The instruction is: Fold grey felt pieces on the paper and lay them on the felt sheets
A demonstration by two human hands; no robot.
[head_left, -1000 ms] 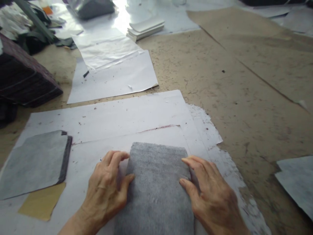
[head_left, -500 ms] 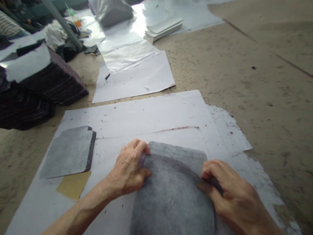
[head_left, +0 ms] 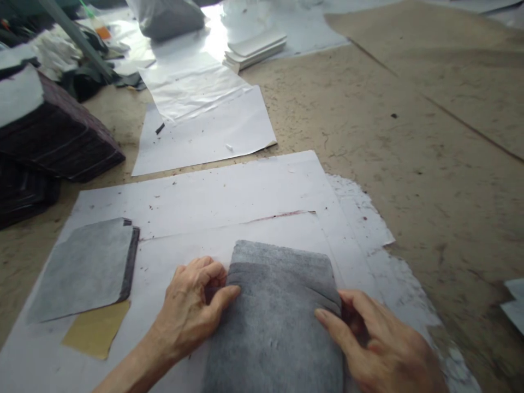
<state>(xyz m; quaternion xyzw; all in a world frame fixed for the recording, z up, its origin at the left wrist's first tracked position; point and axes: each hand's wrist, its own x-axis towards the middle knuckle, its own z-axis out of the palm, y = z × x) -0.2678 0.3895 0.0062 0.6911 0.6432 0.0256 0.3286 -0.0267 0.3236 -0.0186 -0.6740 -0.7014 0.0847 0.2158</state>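
Note:
A grey, felt-like fabric piece (head_left: pixel 274 327) lies on white paper before me, with a separate-looking strip or layer across its far end. My left hand (head_left: pixel 196 305) is at its left edge, thumb on the rim and fingers curled beside it. On the right edge, my right hand (head_left: pixel 376 338) pinches the piece, thumb flat on top and fingers partly hidden at the side. Small creases run from the right thumb across the surface. To the left rests a stack of similar grey pieces (head_left: pixel 85 273), partly over a tan scrap (head_left: pixel 98 330).
White paper sheets (head_left: pixel 196 191) cover the brown table (head_left: pixel 409 191). Dark stacked blocks of material (head_left: pixel 61 131) stand at the left. Farther back are a clear plastic sheet (head_left: pixel 196 90), a small pile of white sheets (head_left: pixel 257 49) and a grey bag (head_left: pixel 167 19).
The raised, curved edge of the upper layer has come down flat onto the piece. My right thumb now lies on top, and both hands sit slightly lower in view.

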